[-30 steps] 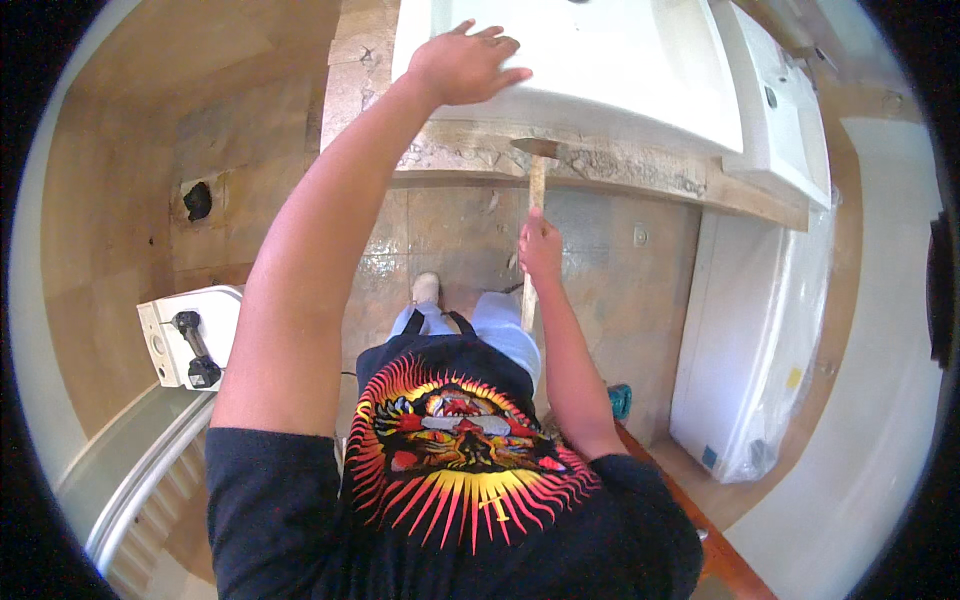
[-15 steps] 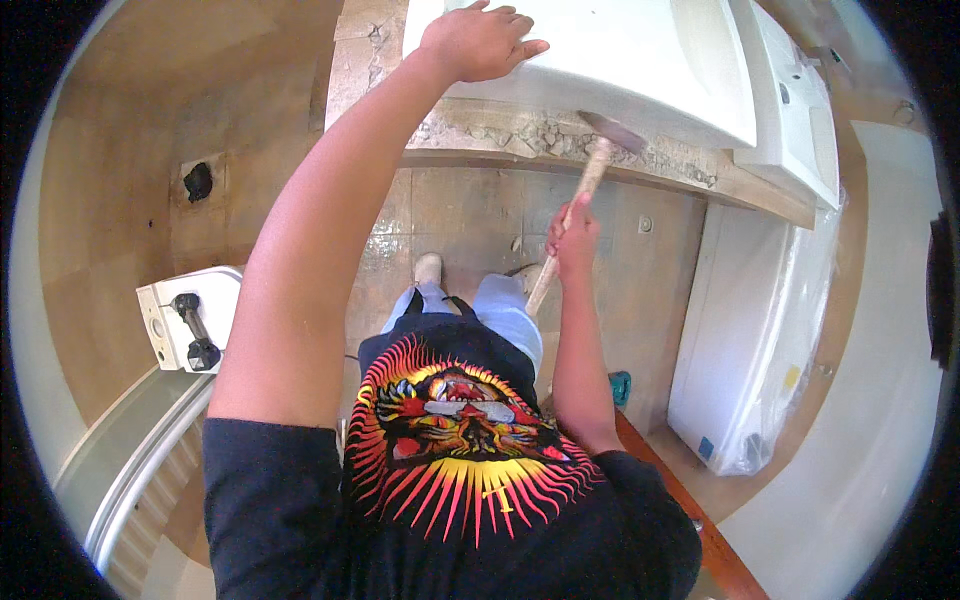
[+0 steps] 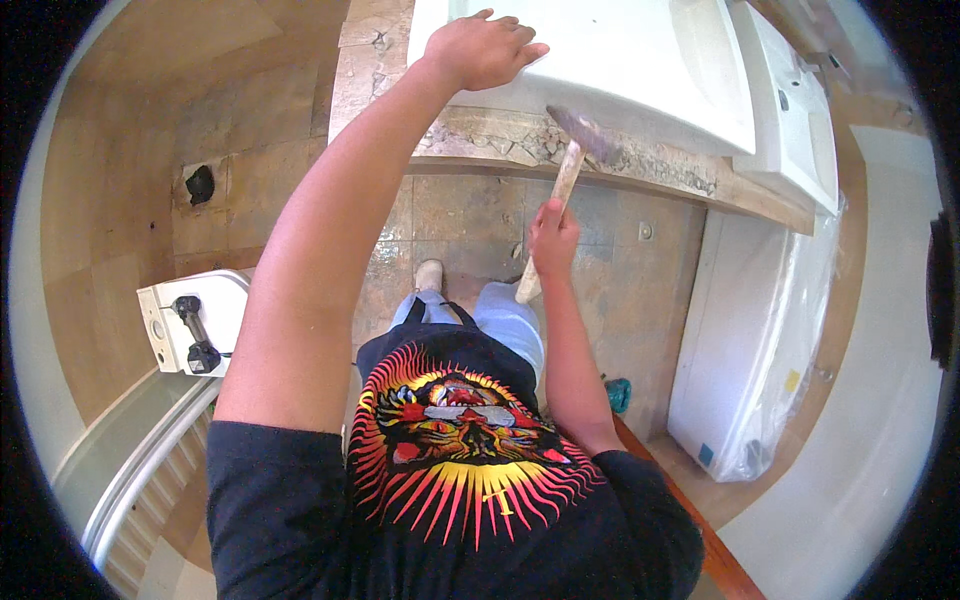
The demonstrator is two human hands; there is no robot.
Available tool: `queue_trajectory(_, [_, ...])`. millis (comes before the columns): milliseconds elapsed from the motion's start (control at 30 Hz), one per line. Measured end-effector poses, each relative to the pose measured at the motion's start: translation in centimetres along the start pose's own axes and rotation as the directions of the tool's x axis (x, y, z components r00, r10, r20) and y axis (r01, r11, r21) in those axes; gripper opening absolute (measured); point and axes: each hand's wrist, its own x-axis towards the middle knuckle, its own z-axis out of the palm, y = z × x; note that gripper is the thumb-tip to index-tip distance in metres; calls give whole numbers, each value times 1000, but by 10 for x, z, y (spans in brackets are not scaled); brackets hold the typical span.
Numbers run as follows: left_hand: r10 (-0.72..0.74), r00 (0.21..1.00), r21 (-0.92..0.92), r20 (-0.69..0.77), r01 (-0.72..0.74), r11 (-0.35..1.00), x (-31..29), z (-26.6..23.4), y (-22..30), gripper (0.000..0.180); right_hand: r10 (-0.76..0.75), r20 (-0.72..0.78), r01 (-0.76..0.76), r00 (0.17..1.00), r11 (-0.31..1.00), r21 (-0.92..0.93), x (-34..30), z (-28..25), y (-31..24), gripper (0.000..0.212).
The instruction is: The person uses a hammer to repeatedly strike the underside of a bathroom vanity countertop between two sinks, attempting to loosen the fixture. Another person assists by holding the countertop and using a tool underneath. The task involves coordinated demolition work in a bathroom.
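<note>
My left hand [image 3: 482, 48] lies flat on the front rim of a white washbasin [image 3: 640, 60], fingers spread over its edge. My right hand [image 3: 553, 238] grips the wooden handle of a hammer [image 3: 565, 180]. The hammer's metal head is up against the chipped stone edge of the countertop [image 3: 520, 145] just under the basin. My black shirt with a red and yellow print fills the lower middle of the view.
A white toilet cistern [image 3: 190, 320] stands at the left by a tiled wall with a dark hole [image 3: 200, 185]. A white panel wrapped in plastic [image 3: 760, 340] leans at the right. A small teal object [image 3: 618, 393] lies on the tiled floor.
The hammer has swung up and to the right, from under the counter's edge to its chipped front. My left hand stays on the basin.
</note>
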Motion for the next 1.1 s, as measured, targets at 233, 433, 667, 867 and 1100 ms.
queue_trajectory(233, [42,997,-96,61,-36,995,7,1,-7,53,184,4,-184,983,980,-72,-9,-11,10,53])
queue_trajectory(433, [19,1000,-95,6,-18,995,0,-7,3,48,19,-50,-9,999,980,201,-1,0,30,49])
queue_trajectory(667, [-15,999,-153,33,20,988,-4,-7,-3,49,87,-8,-84,996,980,183,-1,-25,-18,51])
queue_trajectory(867, [-25,999,-144,29,29,989,0,-10,3,48,229,70,-229,971,973,1,1,7,30,51])
queue_trajectory(1100, [7,999,-151,-47,-14,988,-1,-1,-4,46,-69,-29,61,997,971,-229,-6,0,9,55])
